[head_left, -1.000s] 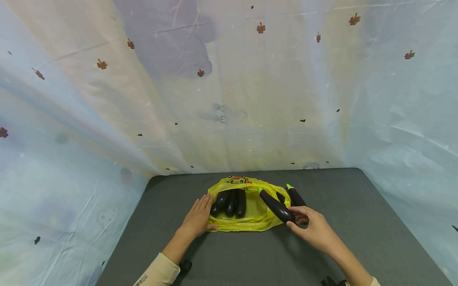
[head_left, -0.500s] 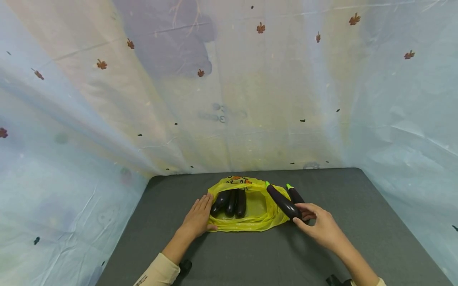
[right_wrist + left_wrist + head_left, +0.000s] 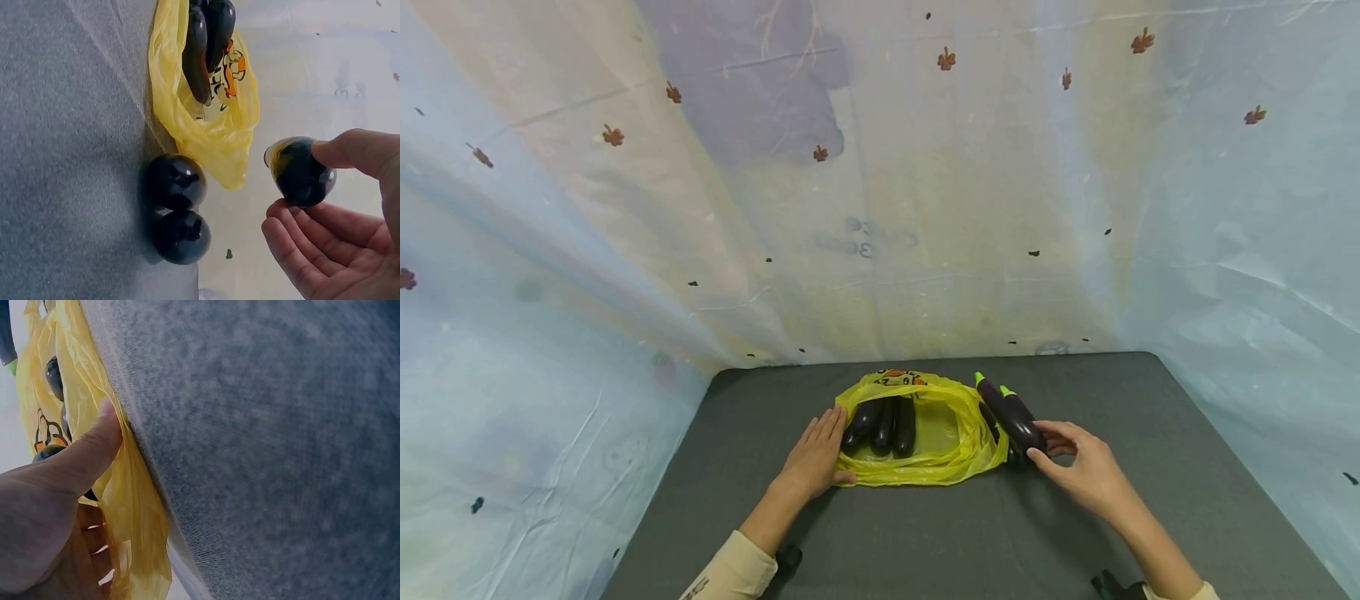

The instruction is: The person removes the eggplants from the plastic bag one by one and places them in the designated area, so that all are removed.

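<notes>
a held eggplant (image 3: 1009,419) beside a yellow bag (image 3: 928,476)

head view, right of center: the held eggplant lies to the upper left of the right hand (image 3: 1086,471), with its long axis slanting from upper left to lower right. its green stem points away from the fingers, and its blunt end sits between them. the bag's open mouth lies to the left, so the eggplant is just outside the right rim. the right hand is the nearer to it; the left hand (image 3: 808,458) is across the bag.

right-hand fingers: narrowed to a pinch, thumb against one side of the blunt end and fingertips against the other, as the right wrist view shows. there the eggplant appears nearly end-on, raised apart from the worktop (image 3: 925,537).

left-hand fingers: extended, lying along the left side of the bag, with the thumb against the plastic near its front edge; they grip no eggplant.

surroundings: three eggplants (image 3: 883,427) lie side by side in the left part of the bag. two loose eggplants (image 3: 177,182) rest on the worktop by the bag's right end, partly hidden in the head view; whether they touch each other is hard to tell. a patterned sheet (image 3: 880,208) hangs behind.
</notes>
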A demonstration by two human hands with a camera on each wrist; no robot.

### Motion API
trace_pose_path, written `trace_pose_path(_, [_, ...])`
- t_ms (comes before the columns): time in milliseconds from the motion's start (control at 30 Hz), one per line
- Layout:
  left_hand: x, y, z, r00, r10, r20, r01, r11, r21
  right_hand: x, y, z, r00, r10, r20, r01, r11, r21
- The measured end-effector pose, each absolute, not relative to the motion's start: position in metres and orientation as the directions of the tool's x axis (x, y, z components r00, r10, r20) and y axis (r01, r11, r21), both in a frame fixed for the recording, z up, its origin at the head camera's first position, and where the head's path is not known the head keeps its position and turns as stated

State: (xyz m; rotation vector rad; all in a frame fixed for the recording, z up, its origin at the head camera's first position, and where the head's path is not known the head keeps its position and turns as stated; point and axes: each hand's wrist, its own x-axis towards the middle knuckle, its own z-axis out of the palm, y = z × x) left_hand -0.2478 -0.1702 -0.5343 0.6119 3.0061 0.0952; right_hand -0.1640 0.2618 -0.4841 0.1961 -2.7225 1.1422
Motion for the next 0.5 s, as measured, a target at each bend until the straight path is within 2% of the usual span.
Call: trace_pose_path(500, [-0.245, -0.17, -0.531, -0.916, 0.397, -0.06, 0.393, 0.917, 0.068, -0.17, 0.281, -0.493, -0.979, 0.015, 0.203, -0.136, 0.694, -0.707])
